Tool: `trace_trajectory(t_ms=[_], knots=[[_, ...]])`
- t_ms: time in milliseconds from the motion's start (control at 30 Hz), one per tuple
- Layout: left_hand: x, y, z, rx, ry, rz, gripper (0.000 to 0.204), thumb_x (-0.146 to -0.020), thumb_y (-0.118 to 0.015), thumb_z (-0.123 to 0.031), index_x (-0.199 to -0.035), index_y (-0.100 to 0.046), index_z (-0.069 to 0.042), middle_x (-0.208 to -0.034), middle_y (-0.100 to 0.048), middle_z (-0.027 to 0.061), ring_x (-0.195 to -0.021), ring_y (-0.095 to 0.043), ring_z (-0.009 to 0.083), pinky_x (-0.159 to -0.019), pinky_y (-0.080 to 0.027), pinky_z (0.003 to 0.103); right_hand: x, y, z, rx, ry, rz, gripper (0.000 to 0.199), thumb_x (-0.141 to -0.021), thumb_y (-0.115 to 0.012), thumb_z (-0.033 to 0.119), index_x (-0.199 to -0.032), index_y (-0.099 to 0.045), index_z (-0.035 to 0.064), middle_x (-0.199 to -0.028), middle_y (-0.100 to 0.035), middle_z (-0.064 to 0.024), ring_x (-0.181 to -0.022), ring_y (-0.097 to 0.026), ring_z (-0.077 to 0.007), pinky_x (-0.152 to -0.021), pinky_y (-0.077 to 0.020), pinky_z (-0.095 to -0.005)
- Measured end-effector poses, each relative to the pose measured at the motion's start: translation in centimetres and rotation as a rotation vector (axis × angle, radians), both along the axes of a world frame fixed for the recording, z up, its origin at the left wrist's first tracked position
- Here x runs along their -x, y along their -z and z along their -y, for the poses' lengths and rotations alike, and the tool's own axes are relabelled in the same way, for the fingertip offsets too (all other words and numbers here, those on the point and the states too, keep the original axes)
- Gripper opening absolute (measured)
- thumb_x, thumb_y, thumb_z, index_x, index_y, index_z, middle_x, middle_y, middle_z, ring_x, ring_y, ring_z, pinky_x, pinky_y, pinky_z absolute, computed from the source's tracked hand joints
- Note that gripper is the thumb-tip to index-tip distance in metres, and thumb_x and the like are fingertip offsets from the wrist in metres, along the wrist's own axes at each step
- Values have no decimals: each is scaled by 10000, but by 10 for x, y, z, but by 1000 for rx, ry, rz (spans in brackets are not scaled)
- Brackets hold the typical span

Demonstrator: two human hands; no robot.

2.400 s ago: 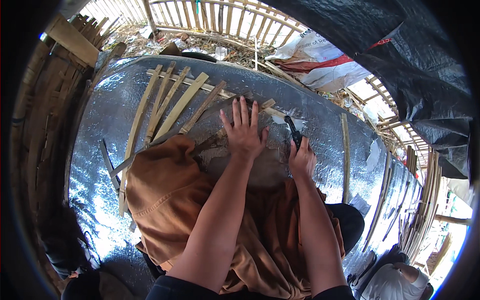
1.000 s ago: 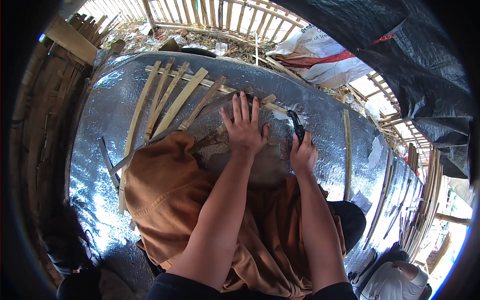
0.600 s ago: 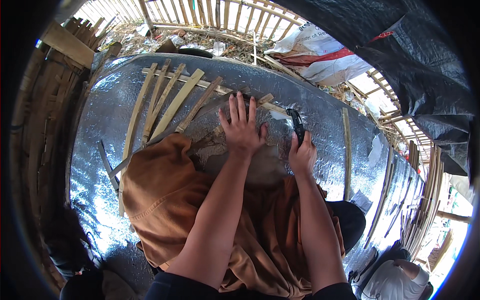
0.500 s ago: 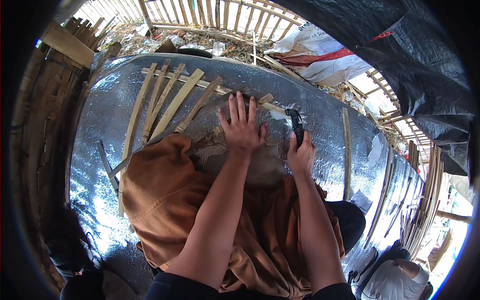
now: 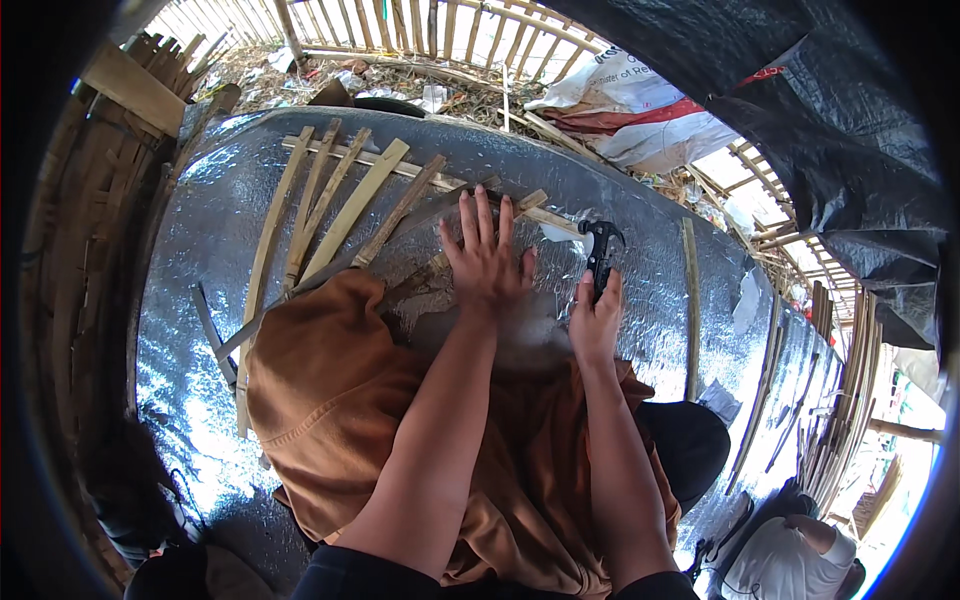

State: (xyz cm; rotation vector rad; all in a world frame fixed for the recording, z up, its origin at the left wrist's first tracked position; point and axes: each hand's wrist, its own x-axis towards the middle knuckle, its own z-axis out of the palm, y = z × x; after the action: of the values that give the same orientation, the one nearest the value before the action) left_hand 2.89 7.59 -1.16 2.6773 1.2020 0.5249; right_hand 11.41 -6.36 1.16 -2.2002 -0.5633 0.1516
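My left hand (image 5: 487,268) lies with its fingers spread over the bamboo strips, fingertips by a long crosswise strip (image 5: 415,172). My right hand (image 5: 597,318) grips the handle of a small black claw hammer (image 5: 602,258). The hammer's head points away from me, beside the right end of the crosswise strip. A short bamboo piece (image 5: 532,199) lies across that strip near my left fingertips. To the left, several bamboo strips fan out, among them a wide pale one (image 5: 362,205). What lies under my left palm is hidden.
A silver foil sheet (image 5: 650,300) covers the ground under the strips. Single strips (image 5: 692,310) lie on it to the right. A white and red sack (image 5: 630,110) and a black tarp (image 5: 850,130) are at the far right. A person in white (image 5: 785,565) is at the lower right.
The hammer has turned in my right hand's grip, so its head and claw now show side-on. My right hand has tilted slightly; the left hand stays in place.
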Motion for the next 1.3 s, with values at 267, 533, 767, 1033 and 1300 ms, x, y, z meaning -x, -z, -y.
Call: trace_trajectory(t_ms=[267, 533, 767, 1033, 1300], knots=[[-1, 1, -1, -9, -9, -46, 809, -909, -520, -542, -1580, -362, -119, -1669, -227, 222, -1536, -228, 413, -1155, -216, 691, 0, 8, -5, 136, 34, 89, 396, -1027, -565, 226, -1311, -479, -35, -977, -670, -348, -901, -644, -553, -760, -477, -596], [1, -4, -1, 8, -12, -75, 803, -925, -503, -551, -1587, -347, -123, -1682, -193, 210, -1544, -207, 403, -1166, -210, 676, -13, -7, 7, 29, 21, -66, 352, -1032, -575, 230, -1265, -497, -22, -873, -676, -222, -714, -673, -370, -624, -501, -478], [6, -5, -4, 20, -31, -127, 776, -950, -508, -543, -1591, -342, -139, -1679, -198, 199, -1547, -190, 395, -1165, -211, 691, -27, -150, -19, -113, -155, -503, 214, -1062, -568, 262, -1044, -475, 70, -701, -493, 26, -487, -459, -48, -405, -359, -231], [-5, -14, -28, 23, 58, -288, 670, -981, -552, -485, -1572, -380, -222, -1677, -219, 144, -1548, -185, 382, -1171, -158, 722, -4, 11, -31, -251, 289, -98, 324, -1035, -596, 231, -1229, -510, -13, -831, -640, -142, -665, -639, -288, -584, -484, -429], [-1, -4, -37, -5, 11, -204, 567, -999, -584, -408, -1540, -437, -322, -1693, -160, 129, -1509, -286, 394, -1146, -91, 790, 24, 40, -24, 32, 154, 231, 419, -1011, -606, 206, -1321, -481, -45, -945, -666, -315, -806, -650, -528, -692, -484, -580]])
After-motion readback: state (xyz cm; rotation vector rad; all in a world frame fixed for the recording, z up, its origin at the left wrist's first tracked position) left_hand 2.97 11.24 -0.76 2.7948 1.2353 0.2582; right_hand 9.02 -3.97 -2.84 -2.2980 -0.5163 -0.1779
